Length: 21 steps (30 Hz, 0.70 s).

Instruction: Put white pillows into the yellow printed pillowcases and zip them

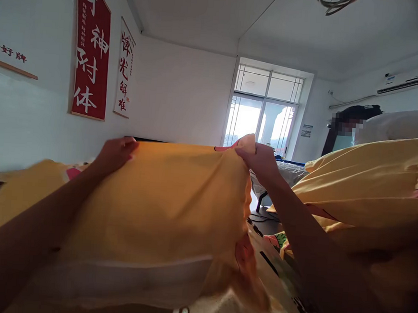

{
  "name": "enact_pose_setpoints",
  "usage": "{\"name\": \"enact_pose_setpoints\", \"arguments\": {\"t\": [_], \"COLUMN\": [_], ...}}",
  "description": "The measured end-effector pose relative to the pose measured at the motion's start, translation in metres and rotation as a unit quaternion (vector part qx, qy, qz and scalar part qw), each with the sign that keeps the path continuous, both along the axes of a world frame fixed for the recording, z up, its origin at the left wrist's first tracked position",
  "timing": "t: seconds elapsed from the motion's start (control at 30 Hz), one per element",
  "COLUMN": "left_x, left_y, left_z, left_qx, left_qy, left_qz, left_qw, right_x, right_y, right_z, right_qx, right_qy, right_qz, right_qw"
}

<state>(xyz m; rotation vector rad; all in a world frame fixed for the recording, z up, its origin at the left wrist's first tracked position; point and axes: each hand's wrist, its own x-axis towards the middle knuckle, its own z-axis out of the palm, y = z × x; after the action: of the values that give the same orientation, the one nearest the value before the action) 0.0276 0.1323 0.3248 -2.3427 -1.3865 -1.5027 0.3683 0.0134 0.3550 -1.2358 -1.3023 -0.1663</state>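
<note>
A yellow pillowcase hangs stretched between my two hands, its top edge pulled nearly straight. My left hand pinches the top left corner. At the top right corner, my right hand grips bunched cloth, with a pale fold standing up above the fingers. The right side of the case is wavy and shows a pinkish-red print. Along its lower part runs a whitish band, blurred; I cannot tell whether it is a pillow or lining. Below lies a cream patterned bed cover.
At the right, another person is partly hidden behind a large yellow cloth. A plastic-wrapped bed or table stands beneath the window. More yellow bedding lies left, by the wall with hanging scrolls.
</note>
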Motion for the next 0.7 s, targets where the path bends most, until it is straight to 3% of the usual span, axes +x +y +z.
{"name": "enact_pose_setpoints", "arguments": {"t": [0.07,0.13,0.2,0.27,0.33,0.47,0.6,0.7], "left_x": [-0.007,-0.012,-0.017,-0.022,-0.026,-0.034,-0.046,-0.058], "left_y": [-0.014,-0.027,-0.037,-0.044,-0.046,-0.040,-0.023,-0.012], "left_z": [0.025,0.037,0.039,0.034,0.028,0.002,-0.041,-0.060], "left_qx": [0.093,0.184,0.228,0.224,0.191,0.079,-0.029,-0.055], "left_qy": [-0.039,-0.041,0.017,0.078,0.117,0.236,0.246,0.256], "left_qz": [0.046,0.082,0.117,0.164,0.209,0.228,0.164,0.056], "left_qw": [0.994,0.979,0.966,0.957,0.952,0.941,0.955,0.964], "right_x": [-0.005,-0.011,-0.016,-0.021,-0.025,-0.030,-0.024,-0.022], "right_y": [0.007,0.015,0.025,0.034,0.043,0.053,0.047,0.042], "right_z": [0.004,0.007,0.010,0.011,0.009,0.000,-0.006,-0.001], "right_qx": [-0.002,0.007,0.069,0.159,0.205,0.165,0.161,0.155], "right_qy": [-0.011,-0.035,-0.046,-0.018,0.024,-0.036,-0.139,-0.172], "right_qz": [0.017,-0.005,-0.064,-0.119,-0.137,-0.084,-0.027,-0.003], "right_qw": [1.000,0.999,0.995,0.980,0.969,0.982,0.977,0.973]}}
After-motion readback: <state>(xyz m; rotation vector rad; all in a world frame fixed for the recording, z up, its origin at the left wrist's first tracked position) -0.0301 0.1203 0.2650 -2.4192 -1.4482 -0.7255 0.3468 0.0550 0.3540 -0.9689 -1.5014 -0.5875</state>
